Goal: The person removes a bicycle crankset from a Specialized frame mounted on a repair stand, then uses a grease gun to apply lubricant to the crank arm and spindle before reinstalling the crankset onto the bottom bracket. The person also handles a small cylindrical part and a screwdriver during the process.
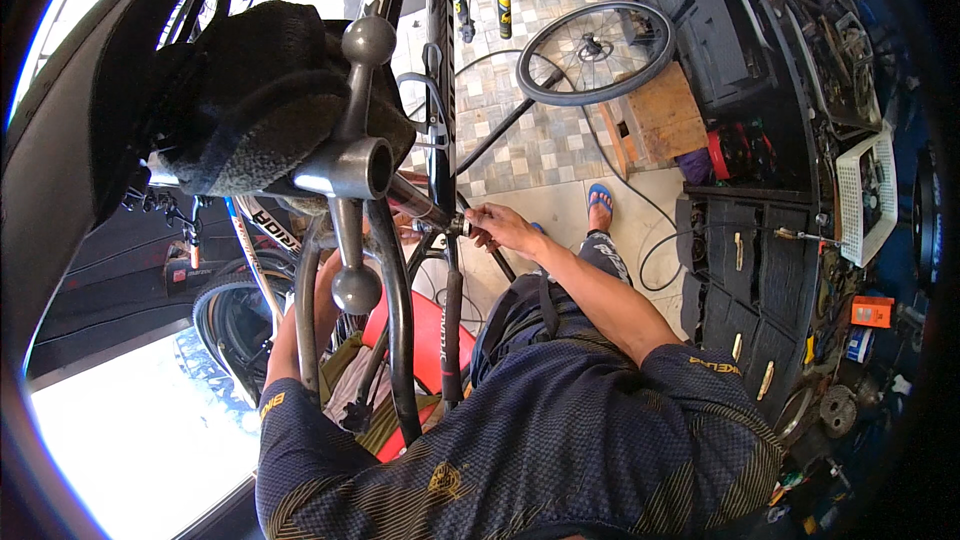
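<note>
A black bicycle frame (441,20) is held upright in front of me, beside a large steel clamp screw (345,168) with a ball-ended handle. My right hand (497,229) is at the frame's lower end, its fingers closed around a small round metal part (461,226) there. The exact kind of that part is too small to tell. My left hand (408,230) is on the other side of the frame, mostly hidden behind the clamp and dark tubes, so its fingers do not show well. My left forearm (325,305) passes behind the curved black tubes (392,310).
A bicycle wheel (528,65) rests on a wooden box (665,120) at the far right. A black hose (650,252) crosses the tiled floor. Dark drawers (735,270), a white basket (848,195) and scattered parts line the right side. Something red (428,335) lies below the frame.
</note>
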Available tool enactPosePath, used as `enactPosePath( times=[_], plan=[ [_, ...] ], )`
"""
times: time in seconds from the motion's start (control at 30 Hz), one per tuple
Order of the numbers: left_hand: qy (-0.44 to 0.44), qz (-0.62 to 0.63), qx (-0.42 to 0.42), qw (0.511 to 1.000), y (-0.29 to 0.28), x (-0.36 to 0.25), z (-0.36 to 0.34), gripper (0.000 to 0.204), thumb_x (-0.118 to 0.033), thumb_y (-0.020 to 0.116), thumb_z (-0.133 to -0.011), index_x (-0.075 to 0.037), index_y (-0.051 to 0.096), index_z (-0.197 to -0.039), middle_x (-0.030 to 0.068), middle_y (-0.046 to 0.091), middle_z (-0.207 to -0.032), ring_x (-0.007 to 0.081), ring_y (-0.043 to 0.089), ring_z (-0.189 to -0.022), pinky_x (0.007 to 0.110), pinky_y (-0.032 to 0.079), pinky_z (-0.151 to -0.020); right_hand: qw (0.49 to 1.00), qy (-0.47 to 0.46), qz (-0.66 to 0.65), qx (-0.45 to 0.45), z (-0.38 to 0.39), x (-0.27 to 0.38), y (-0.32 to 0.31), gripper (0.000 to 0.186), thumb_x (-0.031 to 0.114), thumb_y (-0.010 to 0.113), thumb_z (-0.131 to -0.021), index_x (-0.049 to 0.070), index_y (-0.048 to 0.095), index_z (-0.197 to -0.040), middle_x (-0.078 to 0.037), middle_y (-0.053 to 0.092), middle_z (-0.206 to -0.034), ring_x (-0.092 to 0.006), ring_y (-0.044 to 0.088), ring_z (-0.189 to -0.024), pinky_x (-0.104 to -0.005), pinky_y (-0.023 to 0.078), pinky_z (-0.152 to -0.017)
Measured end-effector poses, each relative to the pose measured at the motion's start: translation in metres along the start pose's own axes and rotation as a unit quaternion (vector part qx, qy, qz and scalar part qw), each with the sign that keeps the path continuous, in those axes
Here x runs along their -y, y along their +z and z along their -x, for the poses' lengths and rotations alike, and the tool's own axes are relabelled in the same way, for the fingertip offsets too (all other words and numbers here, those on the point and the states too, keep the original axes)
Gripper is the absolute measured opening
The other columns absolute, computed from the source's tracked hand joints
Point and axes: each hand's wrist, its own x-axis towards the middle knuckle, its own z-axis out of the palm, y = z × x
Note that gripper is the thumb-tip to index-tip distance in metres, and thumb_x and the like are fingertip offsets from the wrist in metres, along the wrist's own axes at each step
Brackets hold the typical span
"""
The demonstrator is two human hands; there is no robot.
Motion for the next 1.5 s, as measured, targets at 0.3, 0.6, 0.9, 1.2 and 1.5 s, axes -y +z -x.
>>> enactPosePath(
  times=[0.3,0.6,0.9,1.2,1.5],
  plan=[
    [0.018,-0.021,-0.004,1.000,-0.005,0.006,-0.003,0.026,-0.006,0.069,-0.093,0.002,0.067,-0.117,0.0123,0.072,-0.108,0.0245,0.073,-0.091,0.037,0.062,-0.080,1.000,-0.012,-0.003,0.002,-0.002,-0.004,-0.001,0.050,0.054,0.063,-0.099,0.006,0.060,-0.113,-0.004,0.067,-0.091,-0.0127,0.065,-0.075,-0.0275,0.052,-0.059],
    [0.007,0.015,0.008,1.000,-0.007,0.009,-0.005,0.025,-0.006,0.070,-0.094,0.003,0.067,-0.117,0.0110,0.071,-0.109,0.0227,0.071,-0.095,0.038,0.062,-0.081,1.000,-0.016,0.000,0.002,-0.002,-0.005,0.000,0.048,0.053,0.063,-0.100,0.007,0.061,-0.112,-0.004,0.067,-0.090,-0.0124,0.065,-0.075,-0.0275,0.052,-0.059],
    [0.031,0.044,0.062,0.997,-0.019,0.024,-0.011,0.025,-0.006,0.070,-0.094,0.003,0.066,-0.117,0.0097,0.071,-0.111,0.0208,0.070,-0.100,0.039,0.061,-0.083,0.997,0.050,-0.048,0.036,-0.003,-0.003,0.001,0.051,0.055,0.064,-0.098,0.005,0.059,-0.107,-0.007,0.068,-0.088,-0.0152,0.068,-0.074,-0.0300,0.056,-0.061],
    [-0.005,-0.007,0.002,1.000,0.006,-0.007,0.002,0.024,-0.006,0.070,-0.095,0.002,0.066,-0.118,0.0097,0.071,-0.112,0.0205,0.069,-0.099,0.038,0.061,-0.081,0.962,-0.198,0.183,-0.048,-0.007,-0.011,0.008,0.040,0.027,0.079,-0.091,0.003,0.056,-0.114,-0.010,0.066,-0.094,-0.0222,0.067,-0.081,-0.0344,0.056,-0.070],
    [-0.021,-0.023,-0.004,1.000,0.008,-0.003,-0.001,0.024,-0.007,0.069,-0.095,0.002,0.066,-0.118,0.0095,0.071,-0.112,0.0202,0.069,-0.098,0.038,0.060,-0.081,0.963,0.140,-0.223,0.047,-0.006,-0.007,0.003,0.045,0.042,0.074,-0.094,0.009,0.057,-0.119,-0.014,0.071,-0.091,-0.0261,0.071,-0.077,-0.0368,0.059,-0.071]
  ],
)
